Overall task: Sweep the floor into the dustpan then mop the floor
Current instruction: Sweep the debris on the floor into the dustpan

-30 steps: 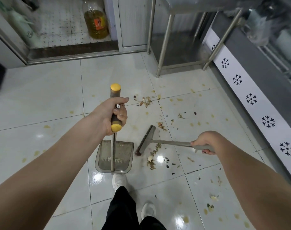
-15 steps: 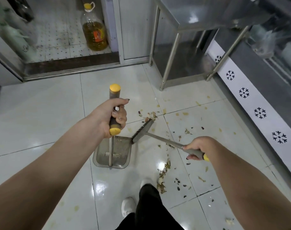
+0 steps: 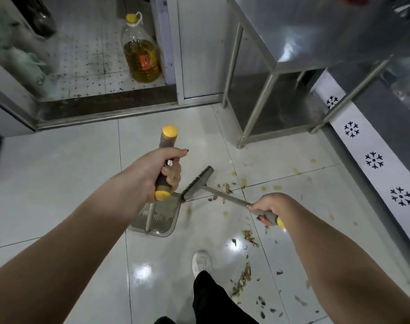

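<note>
I have the left hand (image 3: 157,174) curled tight round the grey and yellow grip (image 3: 168,142) of the dustpan's upright handle. The fingers wrap the front, and the yellow end cap stands clear above the fist. The dustpan (image 3: 163,219) sits flat on the pale tiled floor (image 3: 59,183) below that hand, its open mouth facing away from me. My right hand (image 3: 267,206) is closed round the grey grip of the brush, a yellow end showing just behind the fingers. The metal shaft (image 3: 227,197) runs up and left to the brush head (image 3: 198,183), which is down at the pan's far right corner; I cannot tell whether the two touch. Scraps of leaf and peel (image 3: 225,187) lie just beside the head, and more are strewn near my white shoe (image 3: 201,261). A bottle of oil (image 3: 142,54) stands beyond the door sill, and a steel bench (image 3: 316,43) is at the right.
</note>
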